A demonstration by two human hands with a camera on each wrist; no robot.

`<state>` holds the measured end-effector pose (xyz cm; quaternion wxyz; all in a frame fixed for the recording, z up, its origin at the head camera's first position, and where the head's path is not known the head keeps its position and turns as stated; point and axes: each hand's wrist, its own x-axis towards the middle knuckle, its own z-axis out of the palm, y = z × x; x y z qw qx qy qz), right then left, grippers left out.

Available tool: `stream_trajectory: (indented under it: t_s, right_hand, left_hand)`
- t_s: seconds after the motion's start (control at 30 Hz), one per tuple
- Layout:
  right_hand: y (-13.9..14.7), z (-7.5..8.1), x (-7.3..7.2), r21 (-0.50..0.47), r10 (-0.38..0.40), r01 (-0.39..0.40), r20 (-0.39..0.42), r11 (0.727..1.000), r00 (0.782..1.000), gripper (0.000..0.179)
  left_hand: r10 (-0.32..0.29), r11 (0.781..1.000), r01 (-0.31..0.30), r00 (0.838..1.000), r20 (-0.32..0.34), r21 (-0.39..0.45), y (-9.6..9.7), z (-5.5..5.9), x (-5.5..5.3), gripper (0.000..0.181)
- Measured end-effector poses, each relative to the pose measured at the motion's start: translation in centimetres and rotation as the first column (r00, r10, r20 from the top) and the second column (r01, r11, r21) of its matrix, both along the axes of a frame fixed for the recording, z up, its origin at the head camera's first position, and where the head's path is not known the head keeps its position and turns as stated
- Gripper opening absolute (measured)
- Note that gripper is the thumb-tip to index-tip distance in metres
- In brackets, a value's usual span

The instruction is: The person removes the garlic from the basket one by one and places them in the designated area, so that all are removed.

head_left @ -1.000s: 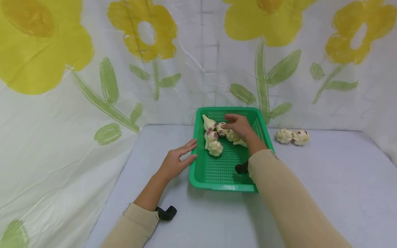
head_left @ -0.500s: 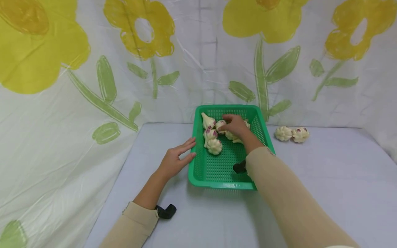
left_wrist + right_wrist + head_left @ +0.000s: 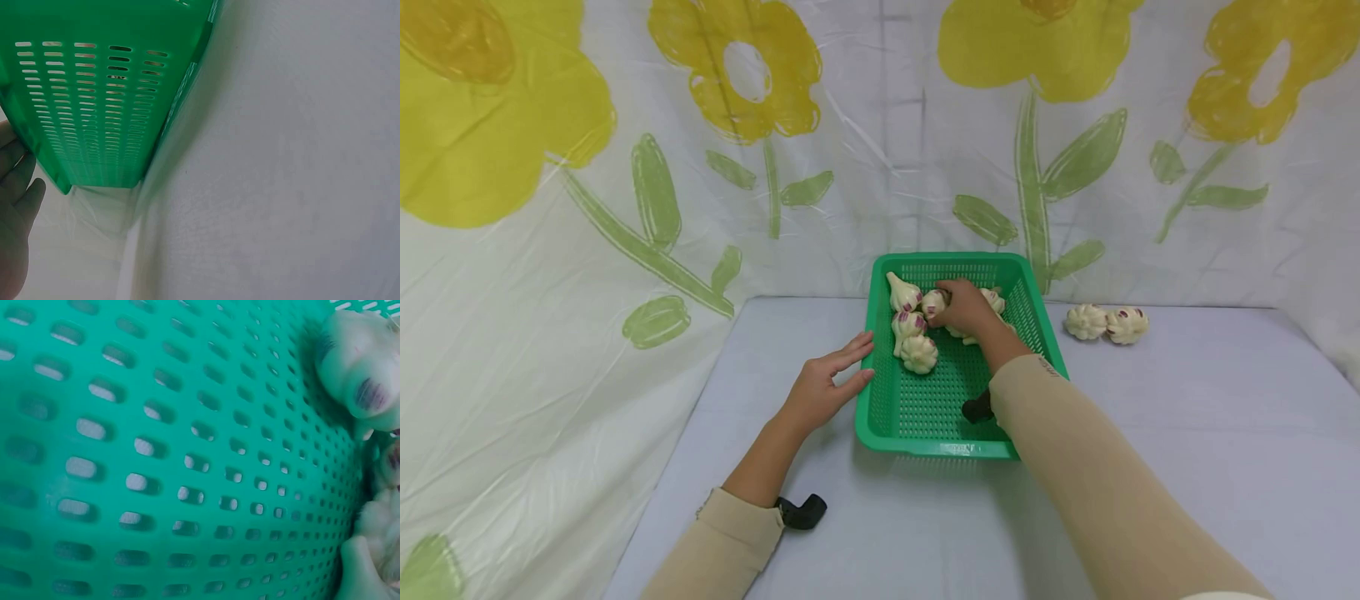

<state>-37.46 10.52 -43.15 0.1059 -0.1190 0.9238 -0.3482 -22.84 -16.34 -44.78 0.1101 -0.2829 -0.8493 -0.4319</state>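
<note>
A green plastic basket holds several garlic bulbs, white with purple patches, in its far half. My right hand reaches into it, thumb and fingers pinching a garlic bulb near the far left. Close to that hand lie a long-necked bulb and a rounded bulb; others are partly covered by it. In the right wrist view garlic shows along the right edge, the hand out of sight. My left hand, fingers extended, touches the basket's left rim.
Two more garlic bulbs, a pale one and a purple-patched one, lie side by side on the white table right of the basket. A flower-printed sheet hangs behind the table. Black wrist mounts stick out from both cuffs.
My right hand has moved slightly left and lower, and its thumb and fingers have closed round the garlic bulb. Bulbs behind it show more. The left hand keeps its place at the rim.
</note>
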Motion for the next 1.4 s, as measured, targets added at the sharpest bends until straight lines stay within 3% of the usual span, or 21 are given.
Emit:
stream_trajectory:
  t_s: [0.27,0.67,1.13,1.4]
  right_hand:
    - [-0.2,-0.2,-0.3,0.069,0.008,-0.007,-0.015,0.998,1.000,0.084]
    - [-0.1,-0.5,0.0,0.058,-0.013,0.014,-0.015,0.998,1.000,0.079]
    - [0.5,0.4,0.6,-0.085,-0.046,0.050,0.050,0.995,0.998,0.082]
    - [0.7,0.8,0.6,-0.172,-0.105,0.120,0.092,0.978,0.990,0.080]
  left_hand:
    - [0.005,1.000,-0.005,1.000,-0.004,-0.004,0.0,-0.1,-0.1,0.047]
    - [0.002,1.000,-0.002,1.000,0.007,-0.008,0.0,-0.2,0.0,0.046]
    - [0.004,1.000,-0.004,1.000,0.010,-0.005,0.0,-0.1,0.0,0.046]
    - [0.003,1.000,-0.003,1.000,-0.003,0.000,0.0,0.0,0.0,0.046]
